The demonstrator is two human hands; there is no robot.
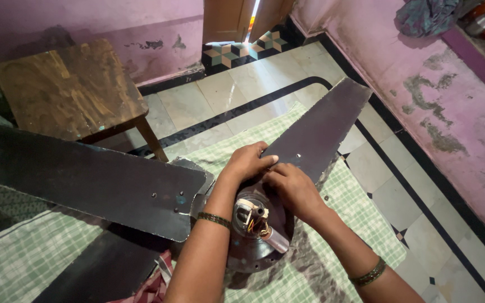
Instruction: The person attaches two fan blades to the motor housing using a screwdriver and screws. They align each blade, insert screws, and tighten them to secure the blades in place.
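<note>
- On the green checked cloth, a ceiling fan motor looks heavy and rigid.
- Left hand and right hand press bunched fingertips at the dark blade root; grip the hub, since blades likely flex.

A tiled floor of pale squares with dark border lines carries a green checked cloth spread flat over it. On the cloth lies a dark ceiling fan (blades spread outward, motor hub upward). A worn wooden stool stands on the tiles just beside the cloth.
</note>
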